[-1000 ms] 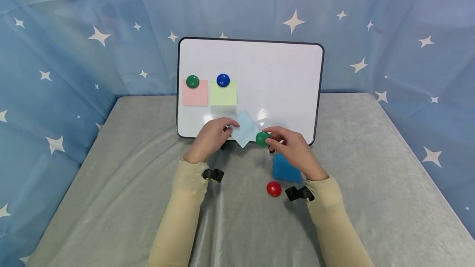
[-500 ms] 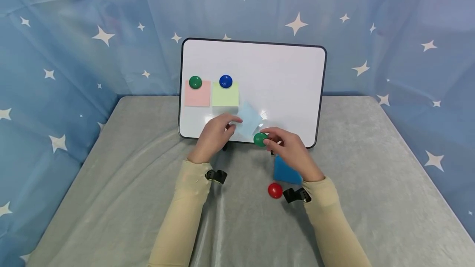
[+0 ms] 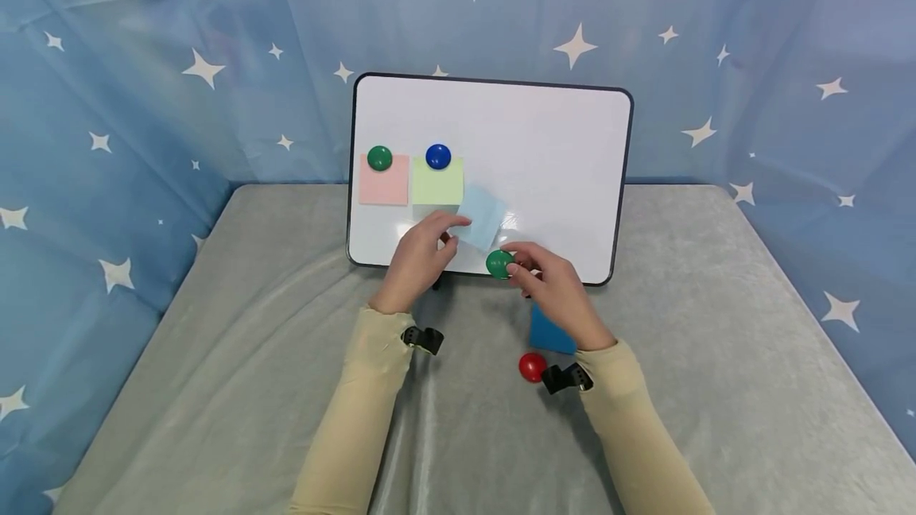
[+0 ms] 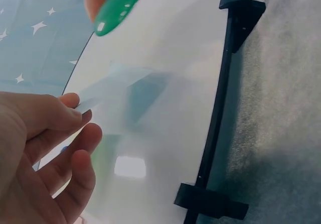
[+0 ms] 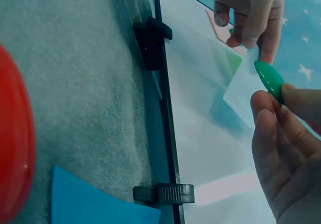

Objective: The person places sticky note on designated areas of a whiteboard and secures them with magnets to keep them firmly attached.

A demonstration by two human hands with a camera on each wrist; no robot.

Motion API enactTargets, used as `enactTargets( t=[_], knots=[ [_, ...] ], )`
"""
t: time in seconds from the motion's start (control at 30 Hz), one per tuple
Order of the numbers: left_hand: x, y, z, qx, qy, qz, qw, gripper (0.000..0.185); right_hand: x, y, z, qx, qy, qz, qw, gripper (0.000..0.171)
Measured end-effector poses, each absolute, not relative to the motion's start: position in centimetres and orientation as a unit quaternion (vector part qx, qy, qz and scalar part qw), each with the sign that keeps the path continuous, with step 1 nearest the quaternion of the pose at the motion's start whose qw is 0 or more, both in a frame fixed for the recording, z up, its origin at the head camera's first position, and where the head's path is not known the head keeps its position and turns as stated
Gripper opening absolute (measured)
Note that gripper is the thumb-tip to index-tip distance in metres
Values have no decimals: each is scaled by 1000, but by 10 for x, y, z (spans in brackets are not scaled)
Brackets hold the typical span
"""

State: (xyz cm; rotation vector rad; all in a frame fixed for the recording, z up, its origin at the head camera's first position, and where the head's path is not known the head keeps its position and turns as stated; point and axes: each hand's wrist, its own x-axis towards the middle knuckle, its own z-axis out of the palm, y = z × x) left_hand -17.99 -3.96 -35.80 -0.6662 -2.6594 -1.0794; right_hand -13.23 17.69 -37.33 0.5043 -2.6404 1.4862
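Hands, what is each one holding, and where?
Left hand pinches the light blue note by its left corner; right hand pinches the green magnet by its edge.

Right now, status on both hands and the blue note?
Left hand pinches light blue note against whiteboard. Right hand holds green magnet just below note. Nothing between magnet and note.

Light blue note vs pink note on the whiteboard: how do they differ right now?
The light blue note is pinched by the left hand and sits tilted like a diamond, low on the whiteboard, with no magnet on it. The pink note hangs square at the board's left, pinned at its top by a green magnet, with no hand on it. Both are small square paper notes.
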Motion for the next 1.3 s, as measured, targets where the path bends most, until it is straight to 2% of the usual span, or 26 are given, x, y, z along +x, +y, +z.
enactTargets(
  t=[0.27, 0.57, 1.1, 1.3],
  knots=[
    [-180, -36, -359, -223, -894, -374, 105, 30, -133, 178, -375, 154, -846, 509, 40, 27],
    [-182, -34, -361, -232, -885, -387, 116, 33, -135, 179, -377, 148, -843, 516, 46, 30],
    [-182, -29, -364, -224, -844, -484, 55, 40, -141, 182, -369, 114, -822, 555, 53, 36],
    [-185, -29, -364, -223, -840, -492, 42, 40, -136, 179, -355, 101, -802, 586, 52, 35]
  ],
)
